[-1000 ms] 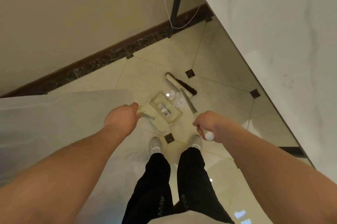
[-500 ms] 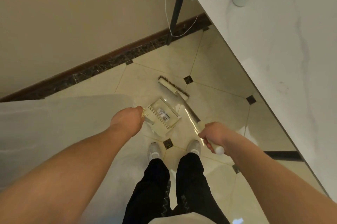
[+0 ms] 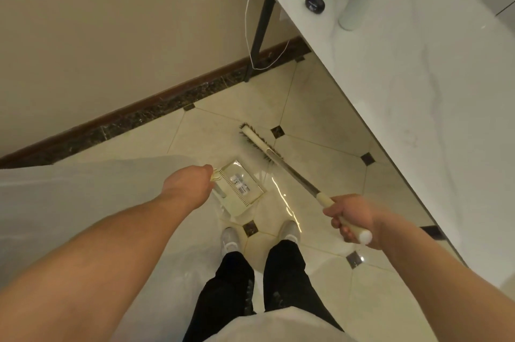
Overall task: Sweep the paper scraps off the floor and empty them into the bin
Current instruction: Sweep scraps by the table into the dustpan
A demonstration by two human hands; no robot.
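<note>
Above the floor (image 3: 320,107), left hand (image 3: 189,187) grips dustpan (image 3: 239,188) level, presumably retaining scraps; right hand (image 3: 352,217) clasps broom (image 3: 281,163).

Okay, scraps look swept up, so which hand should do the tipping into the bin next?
Left, most likely. The left hand grips the dustpan by its handle, so it can carry and tip it. The right hand is closed on the broom, whose head rests on the floor beyond the pan. No bin is clearly in view.
</note>
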